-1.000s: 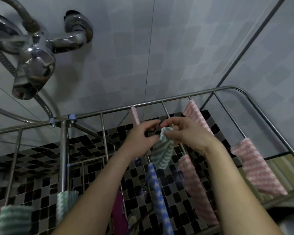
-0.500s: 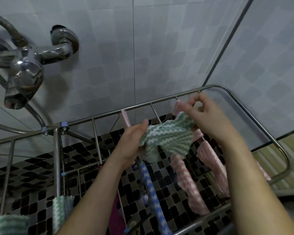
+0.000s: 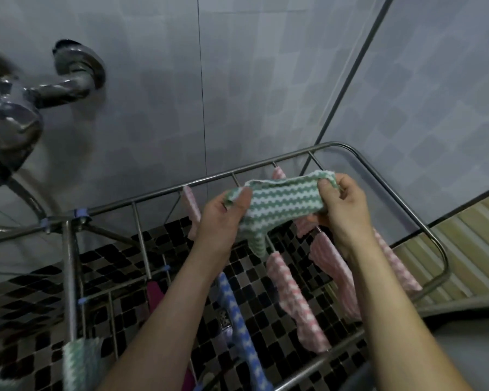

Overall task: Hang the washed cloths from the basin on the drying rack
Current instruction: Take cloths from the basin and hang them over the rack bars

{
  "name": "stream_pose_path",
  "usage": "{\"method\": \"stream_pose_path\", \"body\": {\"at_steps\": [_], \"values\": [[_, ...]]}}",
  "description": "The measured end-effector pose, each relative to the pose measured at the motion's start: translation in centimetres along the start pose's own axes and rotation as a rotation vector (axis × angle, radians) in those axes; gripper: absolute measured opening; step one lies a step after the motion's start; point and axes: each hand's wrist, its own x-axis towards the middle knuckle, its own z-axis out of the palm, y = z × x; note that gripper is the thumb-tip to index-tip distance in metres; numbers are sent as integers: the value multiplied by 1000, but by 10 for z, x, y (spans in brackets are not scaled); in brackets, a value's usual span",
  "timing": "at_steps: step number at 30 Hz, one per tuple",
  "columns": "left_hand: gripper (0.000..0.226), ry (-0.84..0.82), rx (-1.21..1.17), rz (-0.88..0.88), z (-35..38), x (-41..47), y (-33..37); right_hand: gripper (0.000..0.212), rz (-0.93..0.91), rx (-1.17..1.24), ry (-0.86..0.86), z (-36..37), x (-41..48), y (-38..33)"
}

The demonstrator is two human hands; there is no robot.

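A green-and-white zigzag cloth [image 3: 283, 204] is stretched flat between both hands, above the rods of the steel drying rack [image 3: 424, 221]. My left hand [image 3: 223, 218] pinches its left end, my right hand [image 3: 342, 204] its right end; a lower corner dangles. Pink-and-white cloths [image 3: 297, 300] hang over rods below and to the right. On a rod under my left forearm hangs a blue-and-white cloth [image 3: 240, 314]. Another green-and-white cloth [image 3: 81, 362] hangs at lower left. The basin is out of view.
A chrome shower mixer [image 3: 14, 119] with its hose juts from the tiled wall at upper left. The rack stands close to the wall corner over a black-and-white mosaic floor [image 3: 40, 294]. A magenta cloth [image 3: 154, 294] hangs lower in the rack.
The bunched green cloth has been pulled apart and spread wide between my hands. My right hand moved right and up, toward the rack's far right corner.
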Motion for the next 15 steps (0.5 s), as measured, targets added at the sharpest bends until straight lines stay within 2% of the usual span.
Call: {"method": "stream_pose_path", "body": {"at_steps": [2, 5, 7, 10, 13, 15], "values": [[20, -38, -65, -17, 4, 0, 1, 13, -97, -105, 49, -7, 9, 1], [12, 82, 4, -61, 9, 11, -7, 11, -192, -276, 24, -9, 27, 0], [18, 211, 143, -133, 11, 23, -18, 16, -162, -465, -29, -1, 46, 10], [31, 424, 329, -262, 4, 47, -48, 17, -76, -753, -206, 21, 79, 45], [36, 519, 383, -258, -5, 67, -70, 36, -11, -898, -308, 37, 99, 79], [34, 559, 467, -225, -6, 77, -75, 49, 18, -887, -311, 43, 112, 90]]}}
